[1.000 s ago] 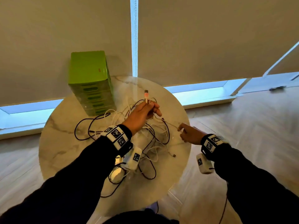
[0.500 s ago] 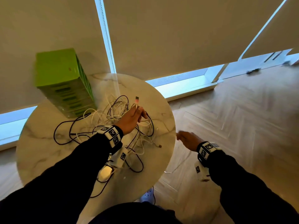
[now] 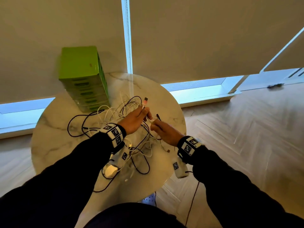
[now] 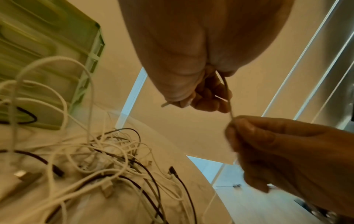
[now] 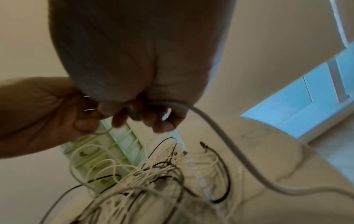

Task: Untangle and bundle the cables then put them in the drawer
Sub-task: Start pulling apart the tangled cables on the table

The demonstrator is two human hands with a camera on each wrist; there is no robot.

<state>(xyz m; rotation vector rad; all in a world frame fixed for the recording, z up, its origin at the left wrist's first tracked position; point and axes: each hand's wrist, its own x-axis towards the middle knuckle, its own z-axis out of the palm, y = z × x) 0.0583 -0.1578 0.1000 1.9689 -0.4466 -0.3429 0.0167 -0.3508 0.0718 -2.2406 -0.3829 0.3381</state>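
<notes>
The right hand came back beside the left hand; both pinched one white cable above the table; no writing was readable.

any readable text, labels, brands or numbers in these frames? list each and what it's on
No readable words or numbers in any view.
Green drawer unit: small reddish mark on its top, too small to read.
Wrist bands: black-and-white square code markers, patterns only, no letters.
Connector above the left hand: pinkish body, no legible print.
Cable pinched in the right hand: no marking visible.
Wrist views: blurred, nothing legible.
</notes>
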